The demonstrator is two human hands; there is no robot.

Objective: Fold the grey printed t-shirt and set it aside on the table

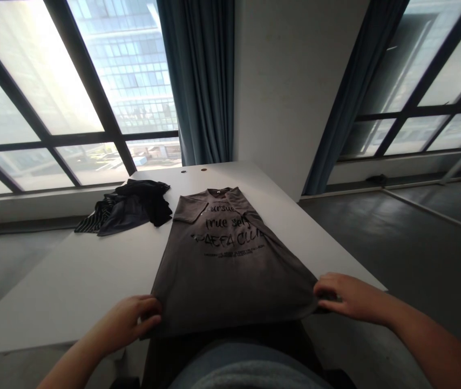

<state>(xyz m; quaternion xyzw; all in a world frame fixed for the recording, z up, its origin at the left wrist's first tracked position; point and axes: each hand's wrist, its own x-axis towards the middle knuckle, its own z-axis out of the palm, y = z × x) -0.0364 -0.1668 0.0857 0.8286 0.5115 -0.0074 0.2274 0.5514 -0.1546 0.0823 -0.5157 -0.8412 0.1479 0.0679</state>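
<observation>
A dark grey-brown T-shirt with black lettering lies front side up, its collar pointing away from me and its hem toward me. Both short sleeves are folded inward over the chest. At the lower left corner of the hem, my left hand pinches the fabric between thumb and fingers. My right hand grips the opposite hem corner in the same way. Between the two hands the hem is spread wide, reaching the table's near edge.
The T-shirt rests on a white table. A heap of dark clothes, partly striped, sits at the table's far left. Behind stand a pillar, blue curtains and large windows. The table's right edge runs beside the shirt.
</observation>
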